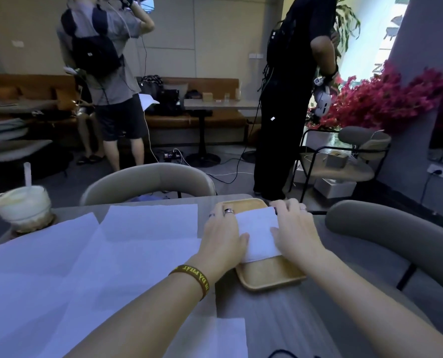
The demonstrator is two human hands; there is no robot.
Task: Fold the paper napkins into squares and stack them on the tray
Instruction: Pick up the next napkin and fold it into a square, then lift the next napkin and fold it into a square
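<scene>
Unfolded napkins (86, 267) spread near-left on table (292, 319); left hand (223, 236), right hand (295, 228) pinch folded napkin (258, 233) by sides, on wooden tray (269, 277).

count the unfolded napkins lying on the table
4 unfolded napkins: far middle, left, centre, and nearest, by the left forearm. Overlaps may hide more.
</scene>
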